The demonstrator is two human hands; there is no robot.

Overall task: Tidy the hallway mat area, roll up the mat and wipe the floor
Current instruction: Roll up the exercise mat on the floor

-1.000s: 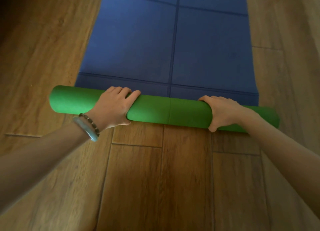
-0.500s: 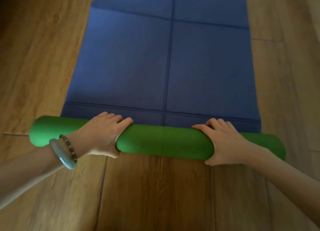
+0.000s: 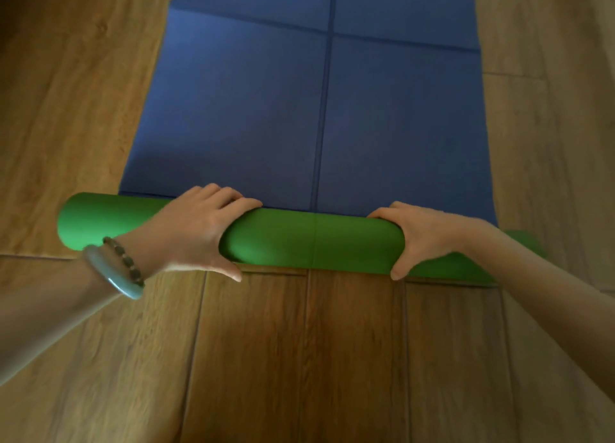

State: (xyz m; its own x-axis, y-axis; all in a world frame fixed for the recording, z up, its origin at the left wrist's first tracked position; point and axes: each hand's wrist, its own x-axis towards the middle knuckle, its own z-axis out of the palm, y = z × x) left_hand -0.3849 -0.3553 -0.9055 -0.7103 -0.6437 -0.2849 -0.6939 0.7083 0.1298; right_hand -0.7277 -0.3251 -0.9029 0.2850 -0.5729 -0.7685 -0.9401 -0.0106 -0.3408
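A mat lies on the wooden floor, blue on top and green underneath. Its near end is wound into a green roll (image 3: 312, 241) that runs from left to right. The flat blue part of the mat (image 3: 319, 110) stretches away beyond the roll, crossed by fold lines. My left hand (image 3: 196, 229) grips the roll left of its middle, fingers over the top and thumb on the near side. My right hand (image 3: 422, 236) grips the roll right of its middle in the same way. My right forearm hides part of the roll's right end.
Wooden floor planks (image 3: 299, 359) fill the near side and both sides of the mat. Two bracelets (image 3: 116, 269) sit on my left wrist.
Both hands have kept their hold and rolled the green roll farther away along the mat, past a cross fold line. The view has shifted forward with it.
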